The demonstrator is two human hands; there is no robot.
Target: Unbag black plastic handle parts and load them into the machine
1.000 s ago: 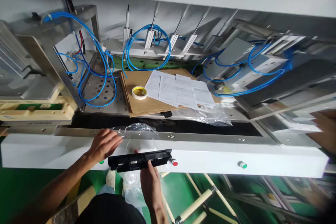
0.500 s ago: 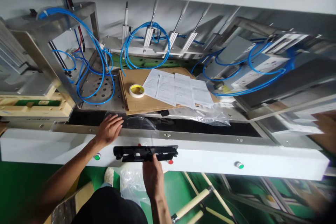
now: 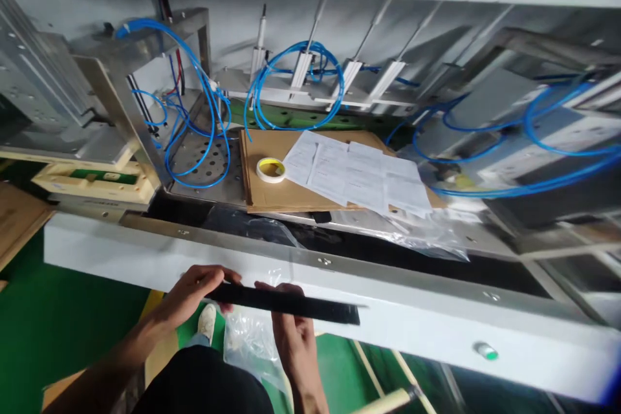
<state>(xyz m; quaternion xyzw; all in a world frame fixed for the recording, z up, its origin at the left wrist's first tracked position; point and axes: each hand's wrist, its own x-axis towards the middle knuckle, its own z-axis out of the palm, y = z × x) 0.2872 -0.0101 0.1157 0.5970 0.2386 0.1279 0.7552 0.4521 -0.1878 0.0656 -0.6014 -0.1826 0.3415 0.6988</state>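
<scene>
A long, narrow black part (image 3: pixel 320 308) is held level in front of the white machine edge. My left hand (image 3: pixel 206 284) grips its left end, with the thumb on the near side and fingers partly hidden. Around the middle of the part, my right hand (image 3: pixel 291 320) is closed, fingers over the far side. Clear plastic film (image 3: pixel 262 229) lies in the dark slot beyond the hands. Behind it, a roll of tape (image 3: pixel 270 170) and several printed papers (image 3: pixel 359 171) rest on flat cardboard (image 3: pixel 262 197).
Blue air hoses (image 3: pixel 198 77) loop over the metal frame at left and over the fixtures at right. Cylinders with rods (image 3: pixel 301 71) stand at the back. A green button (image 3: pixel 486 351) sits on the white front edge (image 3: pixel 412 336). A clear plastic bag (image 3: pixel 252 339) hangs low near my legs.
My left hand has left the plastic film by the slot and taken hold of the black part's left end. The part has turned, showing a smooth, narrow side. The camera view has shifted left.
</scene>
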